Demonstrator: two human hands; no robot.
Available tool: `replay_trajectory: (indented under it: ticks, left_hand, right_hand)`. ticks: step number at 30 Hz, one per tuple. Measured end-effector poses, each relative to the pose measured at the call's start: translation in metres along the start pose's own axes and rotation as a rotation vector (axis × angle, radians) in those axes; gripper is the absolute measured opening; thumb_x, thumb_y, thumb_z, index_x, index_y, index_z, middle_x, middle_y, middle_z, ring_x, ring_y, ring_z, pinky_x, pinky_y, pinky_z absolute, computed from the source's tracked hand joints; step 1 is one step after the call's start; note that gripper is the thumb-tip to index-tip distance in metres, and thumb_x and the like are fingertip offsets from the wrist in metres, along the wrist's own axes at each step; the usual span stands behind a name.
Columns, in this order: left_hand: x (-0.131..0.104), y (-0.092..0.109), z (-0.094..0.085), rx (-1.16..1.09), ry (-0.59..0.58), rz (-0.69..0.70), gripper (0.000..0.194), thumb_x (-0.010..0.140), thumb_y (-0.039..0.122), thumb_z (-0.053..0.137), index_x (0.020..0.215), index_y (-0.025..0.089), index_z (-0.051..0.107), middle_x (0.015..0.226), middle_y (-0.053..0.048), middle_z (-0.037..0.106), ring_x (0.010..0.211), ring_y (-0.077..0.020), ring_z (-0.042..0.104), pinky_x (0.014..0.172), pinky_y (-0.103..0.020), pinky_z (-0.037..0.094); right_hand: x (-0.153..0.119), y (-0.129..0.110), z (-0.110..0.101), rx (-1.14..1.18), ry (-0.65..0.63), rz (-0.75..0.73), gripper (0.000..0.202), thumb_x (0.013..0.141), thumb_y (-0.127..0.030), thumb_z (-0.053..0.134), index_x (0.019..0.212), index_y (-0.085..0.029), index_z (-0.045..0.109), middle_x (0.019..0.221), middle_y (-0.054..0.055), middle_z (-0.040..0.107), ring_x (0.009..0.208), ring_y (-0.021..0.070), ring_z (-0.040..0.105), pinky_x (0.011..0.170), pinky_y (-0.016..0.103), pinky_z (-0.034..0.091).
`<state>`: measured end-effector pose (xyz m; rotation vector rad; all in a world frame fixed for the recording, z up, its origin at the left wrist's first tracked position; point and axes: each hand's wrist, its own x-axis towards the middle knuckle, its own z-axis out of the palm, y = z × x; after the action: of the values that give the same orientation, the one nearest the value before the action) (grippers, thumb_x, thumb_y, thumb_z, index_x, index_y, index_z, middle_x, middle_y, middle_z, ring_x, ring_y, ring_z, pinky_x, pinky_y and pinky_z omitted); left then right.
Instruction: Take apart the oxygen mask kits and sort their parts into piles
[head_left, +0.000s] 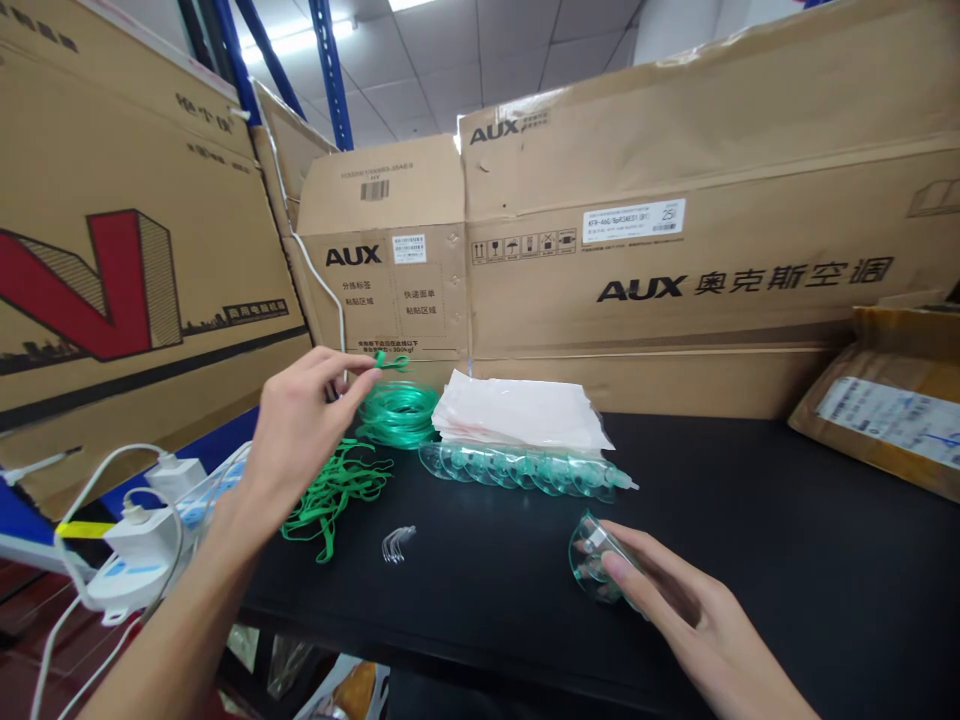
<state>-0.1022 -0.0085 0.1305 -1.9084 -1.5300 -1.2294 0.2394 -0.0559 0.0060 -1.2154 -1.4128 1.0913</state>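
My left hand (315, 410) pinches a green elastic strap (391, 363) between thumb and fingertips, raised above the table. Below it lies a tangled heap of green straps (337, 490), with a coil of clear green tubing (399, 414) just behind. In my right hand (667, 590) is a transparent green oxygen mask (592, 560), gripped by its edge over the table's front right. A row of nested green masks (525, 470) lies across the middle. Several thin bent metal strips (397, 544) rest in a small bunch nearer the front edge.
A stack of white bags (521, 410) lies behind the mask row. Large cardboard boxes (675, 250) wall in the back and left. An opened carton (885, 400) stands at right. White plugs and cords (146, 540) crowd the left edge of the black table (480, 590).
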Motion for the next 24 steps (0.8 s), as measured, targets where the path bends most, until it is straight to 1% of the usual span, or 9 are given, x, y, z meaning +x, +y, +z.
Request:
replay_trajectory:
  ticks: [3, 5, 7, 10, 12, 16, 18, 21, 24]
  left_hand:
    - [-0.009, 0.030, 0.020, -0.196, -0.095, 0.015, 0.017, 0.097, 0.032, 0.065, 0.102, 0.020, 0.076, 0.098, -0.002, 0.072, 0.080, -0.0166, 0.062, 0.079, -0.028, 0.048]
    - [-0.024, 0.049, 0.038, -0.346, -0.213, 0.018, 0.014, 0.098, 0.030, 0.065, 0.101, 0.020, 0.076, 0.100, -0.002, 0.073, 0.084, -0.0168, 0.064, 0.083, -0.029, 0.048]
    - [-0.044, 0.064, 0.056, -0.485, -0.373, 0.013, 0.013, 0.098, 0.028, 0.066, 0.099, 0.021, 0.076, 0.101, -0.002, 0.074, 0.088, -0.0176, 0.066, 0.086, -0.030, 0.049]
    - [-0.072, 0.077, 0.076, -0.605, -0.637, -0.027, 0.012, 0.096, 0.029, 0.068, 0.096, 0.022, 0.077, 0.095, -0.001, 0.075, 0.084, -0.0173, 0.066, 0.082, -0.029, 0.050]
    - [-0.083, 0.078, 0.083, -0.624, -0.739, -0.055, 0.012, 0.096, 0.029, 0.068, 0.100, 0.023, 0.078, 0.094, 0.000, 0.075, 0.081, -0.0167, 0.065, 0.079, -0.028, 0.050]
    - [-0.092, 0.069, 0.088, -0.619, -0.771, -0.039, 0.014, 0.097, 0.028, 0.067, 0.104, 0.026, 0.078, 0.096, 0.000, 0.074, 0.082, -0.0163, 0.064, 0.078, -0.026, 0.048]
    - [-0.093, 0.064, 0.089, -0.620, -0.765, -0.020, 0.014, 0.098, 0.029, 0.066, 0.103, 0.026, 0.079, 0.098, -0.001, 0.073, 0.083, -0.0162, 0.064, 0.079, -0.026, 0.048]
    - [-0.094, 0.059, 0.090, -0.629, -0.771, 0.001, 0.015, 0.098, 0.030, 0.067, 0.105, 0.025, 0.079, 0.101, -0.001, 0.074, 0.086, -0.0164, 0.065, 0.080, -0.026, 0.048]
    - [-0.093, 0.058, 0.090, -0.630, -0.776, 0.020, 0.014, 0.098, 0.030, 0.068, 0.106, 0.025, 0.079, 0.104, -0.001, 0.074, 0.090, -0.0169, 0.066, 0.083, -0.026, 0.048]
  right_hand:
    - [-0.001, -0.001, 0.000, -0.012, 0.022, -0.019, 0.051, 0.082, -0.062, 0.075, 0.119, -0.026, 0.078, 0.125, 0.007, 0.077, 0.120, 0.0339, 0.070, 0.103, 0.040, 0.059]
    - [-0.001, -0.004, 0.000, -0.030, 0.048, -0.039, 0.053, 0.081, -0.063, 0.075, 0.117, -0.025, 0.078, 0.122, 0.007, 0.078, 0.118, 0.0343, 0.071, 0.101, 0.041, 0.060]
    - [-0.001, -0.006, -0.004, -0.086, 0.084, -0.067, 0.052, 0.080, -0.064, 0.074, 0.114, -0.025, 0.079, 0.120, 0.007, 0.079, 0.116, 0.0349, 0.072, 0.100, 0.043, 0.060]
    - [0.001, -0.006, -0.015, -0.282, 0.129, -0.130, 0.049, 0.081, -0.065, 0.072, 0.111, -0.028, 0.080, 0.116, 0.007, 0.080, 0.111, 0.0360, 0.073, 0.100, 0.048, 0.059]
    - [0.003, -0.005, -0.024, -0.451, 0.117, -0.174, 0.045, 0.083, -0.064, 0.070, 0.111, -0.030, 0.080, 0.114, 0.007, 0.080, 0.107, 0.0366, 0.073, 0.097, 0.051, 0.058]
    - [0.009, -0.002, -0.033, -0.651, 0.042, -0.238, 0.043, 0.088, -0.063, 0.065, 0.113, -0.032, 0.080, 0.112, 0.009, 0.079, 0.105, 0.0358, 0.072, 0.097, 0.054, 0.055]
    - [0.012, -0.004, -0.031, -0.676, 0.062, -0.280, 0.046, 0.089, -0.063, 0.065, 0.120, -0.031, 0.078, 0.118, 0.009, 0.077, 0.109, 0.0359, 0.070, 0.101, 0.056, 0.053]
    - [0.015, -0.014, -0.020, -0.707, 0.109, -0.454, 0.041, 0.094, -0.054, 0.064, 0.125, -0.029, 0.075, 0.125, 0.009, 0.074, 0.117, 0.0348, 0.067, 0.104, 0.057, 0.051]
    - [0.022, -0.022, -0.004, -0.755, 0.004, -0.650, 0.028, 0.100, -0.037, 0.060, 0.121, -0.030, 0.076, 0.125, 0.008, 0.073, 0.120, 0.0318, 0.065, 0.105, 0.054, 0.052]
